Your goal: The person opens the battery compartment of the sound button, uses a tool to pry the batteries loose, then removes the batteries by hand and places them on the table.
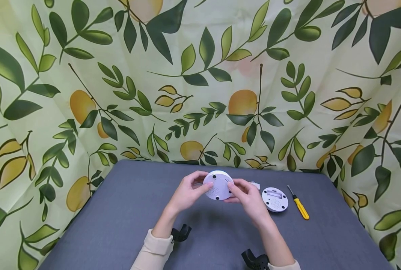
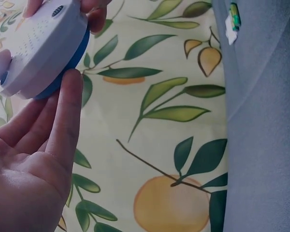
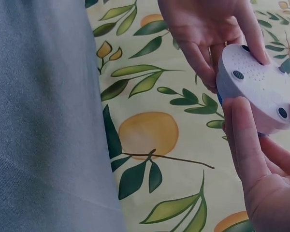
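Observation:
Both hands hold up a round white device (image 1: 219, 186) above the grey table, its underside turned toward the head camera. That underside has dark round feet and a patch of small holes; a blue rim shows on its far side in the left wrist view. My left hand (image 1: 188, 192) grips the left edge, thumb on the underside and fingers behind. My right hand (image 1: 249, 198) holds the right edge, with its thumb pressed on the underside near a foot. In the right wrist view, the device (image 3: 258, 87) is tilted between the two hands.
A second round white device (image 1: 275, 204) lies on the table at the right with its battery compartment uncovered. Beside it lies a yellow-handled screwdriver (image 1: 302, 209). A small white piece (image 1: 255, 185) is partly behind my right hand. Patterned cloth (image 1: 200, 93) hangs behind the table (image 1: 119, 225).

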{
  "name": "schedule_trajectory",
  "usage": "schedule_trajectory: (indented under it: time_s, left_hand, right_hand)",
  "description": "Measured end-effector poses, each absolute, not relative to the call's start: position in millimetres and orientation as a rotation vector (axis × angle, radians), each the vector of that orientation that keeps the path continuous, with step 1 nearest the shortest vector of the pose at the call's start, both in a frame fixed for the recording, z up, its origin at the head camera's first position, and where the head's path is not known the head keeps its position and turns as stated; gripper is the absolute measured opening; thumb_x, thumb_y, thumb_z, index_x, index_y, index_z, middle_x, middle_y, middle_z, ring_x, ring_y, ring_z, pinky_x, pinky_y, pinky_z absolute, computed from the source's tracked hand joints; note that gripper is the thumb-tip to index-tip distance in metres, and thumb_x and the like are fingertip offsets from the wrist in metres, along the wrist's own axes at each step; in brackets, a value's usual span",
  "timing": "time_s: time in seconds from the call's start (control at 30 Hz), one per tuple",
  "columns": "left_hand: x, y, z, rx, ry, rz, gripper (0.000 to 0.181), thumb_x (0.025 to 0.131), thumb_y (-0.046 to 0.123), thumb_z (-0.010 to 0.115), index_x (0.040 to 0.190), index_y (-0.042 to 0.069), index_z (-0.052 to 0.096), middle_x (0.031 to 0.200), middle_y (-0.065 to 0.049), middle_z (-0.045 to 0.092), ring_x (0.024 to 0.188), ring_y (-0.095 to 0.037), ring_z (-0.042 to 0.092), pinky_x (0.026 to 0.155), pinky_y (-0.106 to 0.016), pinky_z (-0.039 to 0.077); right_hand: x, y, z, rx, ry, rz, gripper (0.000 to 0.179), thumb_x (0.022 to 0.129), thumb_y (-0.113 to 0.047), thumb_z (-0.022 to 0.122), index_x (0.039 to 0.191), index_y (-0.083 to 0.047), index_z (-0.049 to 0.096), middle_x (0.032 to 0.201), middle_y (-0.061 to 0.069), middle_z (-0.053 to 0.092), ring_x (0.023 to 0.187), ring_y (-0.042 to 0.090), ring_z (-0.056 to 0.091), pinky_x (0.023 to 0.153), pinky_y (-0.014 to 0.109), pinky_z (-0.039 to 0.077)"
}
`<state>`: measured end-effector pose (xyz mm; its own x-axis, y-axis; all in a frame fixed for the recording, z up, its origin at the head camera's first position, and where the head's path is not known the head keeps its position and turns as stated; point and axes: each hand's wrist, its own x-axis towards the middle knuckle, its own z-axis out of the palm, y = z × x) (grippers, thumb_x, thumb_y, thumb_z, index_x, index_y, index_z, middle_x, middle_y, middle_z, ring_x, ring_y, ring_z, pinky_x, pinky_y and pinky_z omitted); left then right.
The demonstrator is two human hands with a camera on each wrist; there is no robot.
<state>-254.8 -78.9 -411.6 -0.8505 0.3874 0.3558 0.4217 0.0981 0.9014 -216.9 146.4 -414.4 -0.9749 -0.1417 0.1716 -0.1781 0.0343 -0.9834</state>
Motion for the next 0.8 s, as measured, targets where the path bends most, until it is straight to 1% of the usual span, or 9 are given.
schedule_trajectory:
  time_s: [0.17,0.33,0.4,0.5,0.6,0.7,0.8]
  left_hand:
    - [-254.9,-78.3,-410.8,-0.811,-2.306,-1.893,0.029,0.095,0.013,0.071,0.12,-0.002,0.066,0.107,-0.013,0.068,0.099,-0.022,0.064,0.087,-0.029,0.054]
    - [-254.9,-78.7,-410.7,-0.78,-2.314,-1.861,0.026,0.096,0.014,0.069,0.117,-0.002,0.068,0.105,-0.012,0.069,0.097,-0.022,0.064,0.09,-0.036,0.053]
    - [-255.6,-78.8,-411.5,-0.78,-2.307,-1.861,0.025,0.097,0.014,0.068,0.116,-0.003,0.068,0.104,-0.012,0.069,0.096,-0.021,0.065,0.089,-0.037,0.053]
    - [-256.6,-78.6,-412.3,-0.766,-2.306,-1.878,0.024,0.098,0.015,0.067,0.114,-0.003,0.068,0.103,-0.012,0.07,0.093,-0.019,0.066,0.086,-0.033,0.054]
    - [-256.5,-78.5,-412.5,-0.752,-2.327,-1.892,0.024,0.098,0.016,0.067,0.113,-0.003,0.068,0.101,-0.013,0.07,0.089,-0.018,0.067,0.08,-0.027,0.054]
    - [-255.2,-78.7,-412.0,-0.756,-2.364,-1.896,0.027,0.098,0.017,0.067,0.116,-0.003,0.067,0.103,-0.013,0.069,0.09,-0.018,0.068,0.079,-0.026,0.054]
    - [-253.8,-78.5,-411.4,-0.787,-2.395,-1.894,0.031,0.099,0.018,0.066,0.123,-0.002,0.064,0.107,-0.013,0.069,0.094,-0.019,0.068,0.082,-0.027,0.054]
  right_hand:
    - [-216.1,146.3,-413.2,0.355,-2.28,2.073,0.037,0.1,-0.017,0.065,0.126,0.009,0.062,0.113,0.022,0.067,0.091,0.023,0.071,0.081,0.036,0.059]
    - [-214.9,145.9,-413.7,0.388,-2.286,1.926,0.039,0.096,-0.017,0.071,0.131,-0.002,0.062,0.115,0.016,0.067,0.098,0.019,0.068,0.084,0.03,0.057]
    - [-214.5,145.2,-414.0,0.407,-2.281,1.864,0.041,0.095,-0.018,0.073,0.132,-0.006,0.063,0.114,0.014,0.068,0.1,0.019,0.067,0.085,0.027,0.055]
    - [-214.5,144.2,-415.0,0.444,-2.264,1.812,0.043,0.094,-0.018,0.074,0.134,-0.009,0.062,0.113,0.012,0.068,0.1,0.02,0.067,0.086,0.027,0.055]
    - [-214.9,143.5,-416.5,0.453,-2.257,1.811,0.042,0.095,-0.018,0.073,0.135,-0.011,0.062,0.113,0.012,0.068,0.097,0.021,0.068,0.083,0.028,0.056]
    - [-214.7,142.6,-417.4,0.432,-2.252,1.84,0.04,0.096,-0.017,0.072,0.134,-0.01,0.063,0.114,0.013,0.068,0.094,0.021,0.069,0.08,0.03,0.058]
    - [-214.6,142.0,-417.9,0.388,-2.241,1.877,0.038,0.096,-0.016,0.071,0.132,-0.007,0.064,0.113,0.015,0.067,0.091,0.021,0.068,0.078,0.03,0.058]
